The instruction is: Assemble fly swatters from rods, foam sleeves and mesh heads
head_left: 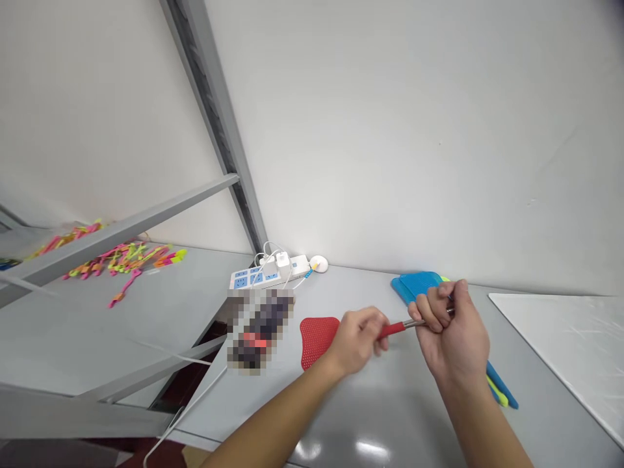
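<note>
A red fly swatter (316, 339) with a perforated head is held between both hands above the grey table. My left hand (358, 339) is closed around its red neck, close to the head. My right hand (453, 338) is turned palm up, with fingers curled around the thin metal rod of its handle. Bare rod shows between the two hands. Behind my right hand lies a stack of blue fly swatters (415, 286), partly covered by the hand. Blue and yellow-green handles (502, 387) come out beside my right wrist.
A white power strip (251, 279) with chargers and cables stands by the wall, next to a round white device (319, 263). A pixelated patch hides something left of the swatter. Grey shelf bars (219, 97) and colourful small items (127, 260) are at left; a white sheet (575, 344) lies at right.
</note>
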`<state>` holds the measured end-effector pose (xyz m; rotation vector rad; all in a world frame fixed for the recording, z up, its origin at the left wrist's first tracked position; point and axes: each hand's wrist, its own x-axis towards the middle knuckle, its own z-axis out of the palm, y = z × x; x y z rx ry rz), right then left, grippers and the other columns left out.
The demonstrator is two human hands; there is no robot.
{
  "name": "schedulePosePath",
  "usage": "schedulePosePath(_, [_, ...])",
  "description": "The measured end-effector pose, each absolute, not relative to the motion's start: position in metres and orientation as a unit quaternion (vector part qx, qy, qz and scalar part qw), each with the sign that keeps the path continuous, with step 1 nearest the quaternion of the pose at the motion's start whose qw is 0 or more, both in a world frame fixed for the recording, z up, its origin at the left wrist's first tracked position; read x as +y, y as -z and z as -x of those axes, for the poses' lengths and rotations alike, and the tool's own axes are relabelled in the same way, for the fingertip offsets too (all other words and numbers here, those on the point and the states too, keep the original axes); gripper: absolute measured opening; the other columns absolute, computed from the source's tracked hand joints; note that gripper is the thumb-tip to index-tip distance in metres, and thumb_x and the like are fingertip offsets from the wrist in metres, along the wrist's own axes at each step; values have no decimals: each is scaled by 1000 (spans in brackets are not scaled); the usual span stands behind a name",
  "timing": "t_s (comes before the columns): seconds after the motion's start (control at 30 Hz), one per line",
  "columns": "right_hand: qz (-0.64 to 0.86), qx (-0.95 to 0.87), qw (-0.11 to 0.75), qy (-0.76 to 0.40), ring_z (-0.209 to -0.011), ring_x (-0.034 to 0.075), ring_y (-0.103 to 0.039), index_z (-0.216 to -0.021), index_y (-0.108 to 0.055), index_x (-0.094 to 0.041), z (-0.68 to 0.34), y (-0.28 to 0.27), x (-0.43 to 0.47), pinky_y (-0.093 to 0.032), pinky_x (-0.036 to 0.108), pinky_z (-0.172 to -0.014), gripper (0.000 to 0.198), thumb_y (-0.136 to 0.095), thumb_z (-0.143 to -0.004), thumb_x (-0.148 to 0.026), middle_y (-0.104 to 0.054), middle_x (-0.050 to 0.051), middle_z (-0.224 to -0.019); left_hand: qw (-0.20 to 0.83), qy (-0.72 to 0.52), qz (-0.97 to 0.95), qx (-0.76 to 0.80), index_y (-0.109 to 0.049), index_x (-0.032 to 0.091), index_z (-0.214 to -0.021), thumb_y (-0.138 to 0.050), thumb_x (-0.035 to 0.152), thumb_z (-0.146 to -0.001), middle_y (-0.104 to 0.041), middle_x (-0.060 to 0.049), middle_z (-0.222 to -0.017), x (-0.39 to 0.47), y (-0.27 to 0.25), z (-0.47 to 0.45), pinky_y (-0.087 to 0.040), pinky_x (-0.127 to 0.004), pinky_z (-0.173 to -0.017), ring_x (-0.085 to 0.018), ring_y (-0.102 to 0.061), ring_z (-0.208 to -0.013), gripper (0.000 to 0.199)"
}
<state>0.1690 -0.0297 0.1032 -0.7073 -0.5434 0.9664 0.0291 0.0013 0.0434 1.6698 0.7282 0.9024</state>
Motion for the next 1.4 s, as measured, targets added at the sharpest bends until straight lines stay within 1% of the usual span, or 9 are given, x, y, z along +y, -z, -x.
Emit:
schedulePosePath(0.07, [325, -247, 806, -428, -40, 7, -20, -72, -48, -22, -162, -107, -34, -36, 23, -48, 42, -44, -97, -54, -22, -11, -46, 603, -428, -609, 286, -53, 18, -92, -9, 62, -97, -66, -8, -79, -1, -52, -27, -50, -34, -71, -21, -65, -73, 62])
schedulePosePath(0.17, [330, -243, 810, -420, -40, 7, -18, -72, -45, -22, -149, -110, -40, -39, 25, -53, 40, -45, -98, -52, -21, -12, -46, 724, -494, -414, 244, -53, 18, -94, -16, 70, -93, -68, -13, -99, -10, -63, -21, -50, -39, -83, -24, -65, -90, 64])
schedulePosePath(0.6, [283, -349, 729, -516, -42, 7, -16, -68, -42, -23, -100, -109, -56, -44, 28, -54, 43, -51, -92, -57, -22, -12, -48, 712, -581, -258, 298, -55, 18, -79, -34, 69, -92, -57, -3, -77, -54, -70, -9, -48, -27, -65, -15, -54, -69, 57])
schedulePosePath(0.83, [313, -425, 572, -627, -46, 10, -37, -84, -53, -23, -83, -78, -43, -51, 33, -68, 44, -43, -92, -65, -34, -10, -54, 704, -403, -448, 376, -56, 18, -84, -47, 56, -94, -40, 6, -53, -87, -35, 27, -38, -25, -55, -10, -36, -48, 40])
schedulePosePath(0.93, [390, -582, 450, -554, -84, 18, -63, -119, -51, -24, -81, -59, -34, -49, 38, -87, 55, -17, -98, -62, -62, 3, -90, 686, -417, -450, 392, -52, 19, -81, -47, 55, -95, -32, 8, -55, -101, -24, 58, -35, -25, -56, -9, -28, -50, 39])
schedulePosePath(1.0, [468, -694, 339, -429, -118, 22, -55, -137, -40, -25, -83, -45, -27, -40, 43, -102, 53, -21, -100, -56, -57, 11, -126, 677, -446, -423, 405, -53, 20, -84, -46, 55, -96, -31, 8, -57, -109, -15, 77, -31, -24, -56, -9, -26, -50, 38])
schedulePosePath(1.17, [512, -771, 189, -328, -142, 34, -26, -147, -37, -28, -91, -18, -12, -6, 56, -115, 92, -78, -67, -44, -39, 13, -150, 650, -480, -377, 453, -56, 20, -91, -47, 56, -95, -33, 8, -57, -119, 1, 106, -28, -23, -54, -9, -25, -49, 38])
schedulePosePath(1.3, [526, -775, 181, -301, -134, 36, -35, -140, -48, -26, -91, -11, -5, -2, 56, -114, 97, -87, -52, -40, -49, 13, -140, 636, -481, -387, 464, -55, 20, -92, -46, 54, -97, -32, 8, -57, -110, 0, 108, -26, -23, -54, -9, -25, -51, 35])
schedulePosePath(1.4, [548, -751, 215, -299, -115, 35, -49, -120, -63, -22, -92, -14, -3, -15, 55, -111, 85, -90, -42, -40, -61, 11, -115, 631, -466, -413, 463, -54, 20, -92, -44, 50, -98, -32, 7, -58, -98, -3, 100, -23, -23, -53, -10, -26, -54, 33])
